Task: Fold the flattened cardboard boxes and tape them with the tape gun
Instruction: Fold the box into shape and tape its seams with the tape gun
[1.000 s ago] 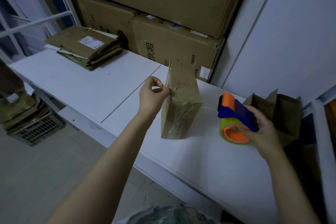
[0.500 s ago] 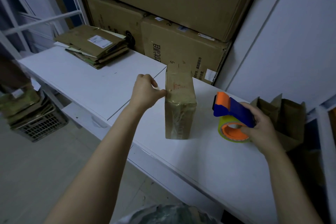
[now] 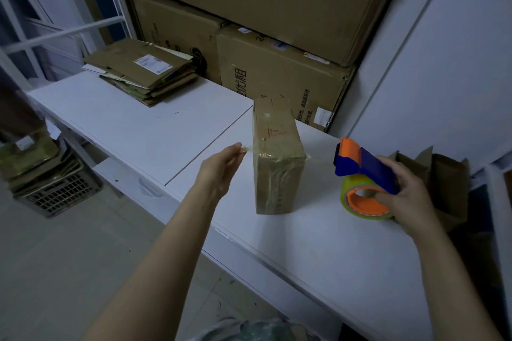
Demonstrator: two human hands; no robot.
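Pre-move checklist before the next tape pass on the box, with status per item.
1. box upright on table: ok.
2. right hand grips tape gun: ok.
3. left hand steadying box: not ok. It is apart from the box, with straight fingers touching a tape strand off the box's left edge.
4. Tape end pressed flat on box: not ok. The strand spans the gap to the fingers.
5. Tape cut free from tape gun: cannot tell.
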